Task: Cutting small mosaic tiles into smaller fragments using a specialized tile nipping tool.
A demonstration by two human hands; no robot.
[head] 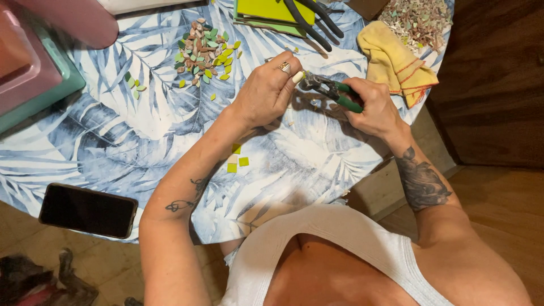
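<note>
Right hand (375,110) grips green-handled nippers (331,90); left hand (266,90) pinches tile at jaws.

The tabletop (113,136) wears a blue-and-white palm-leaf print. At twelve o'clock lie green-handled nippers (334,92); at eleven, a heap of tile pieces (202,52) in lime, pale green, pink and brown. A yellow cloth (396,65) with red stripes sits at one o'clock, a black phone (88,210) at eight.

Illumination is moderate, warm and uneven. The leaf-print tablecloth (141,130) is brightest at centre; the wooden floor (498,113) at right falls into deep shade. Soft shadows lie beneath both hands and forearms, indicating an overhead source. No strong glare appears. Focus is adequate at centre; wide-angle stretching affects the frame edges.
</note>
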